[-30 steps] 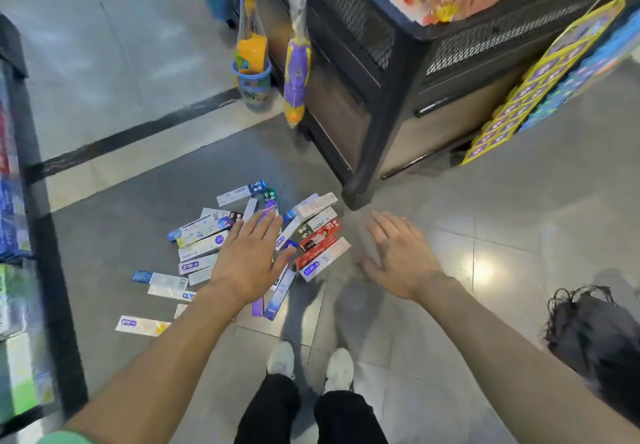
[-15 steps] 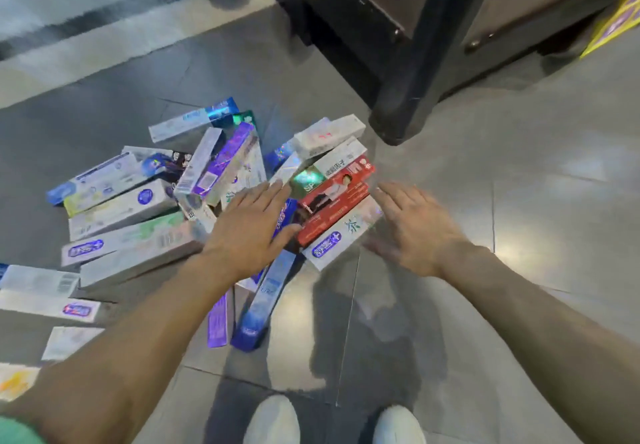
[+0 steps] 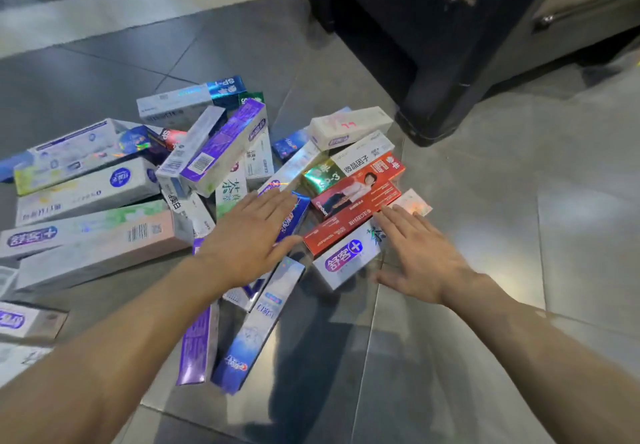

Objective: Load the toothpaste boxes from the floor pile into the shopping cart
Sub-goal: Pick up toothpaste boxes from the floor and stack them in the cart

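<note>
Both hands are flat with straight fingers and hold nothing: the left hand (image 3: 252, 235) is over the middle of the pile of toothpaste boxes (image 3: 145, 201), and the right hand (image 3: 420, 253) is over its right edge, its fingertips near a red box (image 3: 349, 218) and a white box with a purple logo (image 3: 346, 260). The pile lies scattered on a glossy grey tiled floor (image 3: 485, 201), mostly at the left and centre. At the far right stands the black corner of a display stand (image 3: 433, 62), and a pale band with a dark stripe (image 3: 104, 3) crosses the floor at the far left.

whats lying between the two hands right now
In the head view, the near end of a red toothpaste box and a white box with a purple logo lie between the left hand and right hand.
</note>
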Action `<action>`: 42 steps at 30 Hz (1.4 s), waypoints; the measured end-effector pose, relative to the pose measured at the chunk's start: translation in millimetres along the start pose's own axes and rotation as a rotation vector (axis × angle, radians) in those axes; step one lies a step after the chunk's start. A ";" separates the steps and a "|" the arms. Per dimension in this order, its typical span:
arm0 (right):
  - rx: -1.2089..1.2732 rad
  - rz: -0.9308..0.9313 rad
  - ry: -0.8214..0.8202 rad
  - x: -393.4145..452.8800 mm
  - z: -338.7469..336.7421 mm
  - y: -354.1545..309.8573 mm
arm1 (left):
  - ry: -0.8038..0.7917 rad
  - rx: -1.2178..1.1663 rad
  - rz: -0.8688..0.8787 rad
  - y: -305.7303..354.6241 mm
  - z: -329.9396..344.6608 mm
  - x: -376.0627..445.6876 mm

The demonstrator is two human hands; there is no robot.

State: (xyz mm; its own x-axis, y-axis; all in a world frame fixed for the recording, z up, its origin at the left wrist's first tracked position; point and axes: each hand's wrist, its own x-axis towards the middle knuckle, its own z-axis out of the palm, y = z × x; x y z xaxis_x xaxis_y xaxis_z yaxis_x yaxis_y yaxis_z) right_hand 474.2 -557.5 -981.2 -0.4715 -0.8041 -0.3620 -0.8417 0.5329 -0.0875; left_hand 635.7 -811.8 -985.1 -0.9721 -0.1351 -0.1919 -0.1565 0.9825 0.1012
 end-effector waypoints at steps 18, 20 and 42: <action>-0.168 0.030 0.112 -8.9 44.1 -7.1 | -0.016 -0.065 -0.055 11.5 30.1 -8.8; -0.140 0.024 0.151 -5.8 47.0 -2.0 | 0.000 -0.102 -0.064 17.0 26.1 -3.7; 0.603 0.505 0.063 -84.2 39.8 44.3 | -0.014 -0.321 -0.180 61.4 23.8 38.6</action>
State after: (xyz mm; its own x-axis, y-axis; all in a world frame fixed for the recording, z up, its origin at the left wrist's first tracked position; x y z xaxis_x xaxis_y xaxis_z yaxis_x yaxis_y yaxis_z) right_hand 487.1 -455.7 -991.5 -0.7879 -0.4310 -0.4398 -0.2427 0.8738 -0.4214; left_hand 592.7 -753.7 -1009.6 -0.9218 -0.2985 -0.2475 -0.3742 0.8524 0.3654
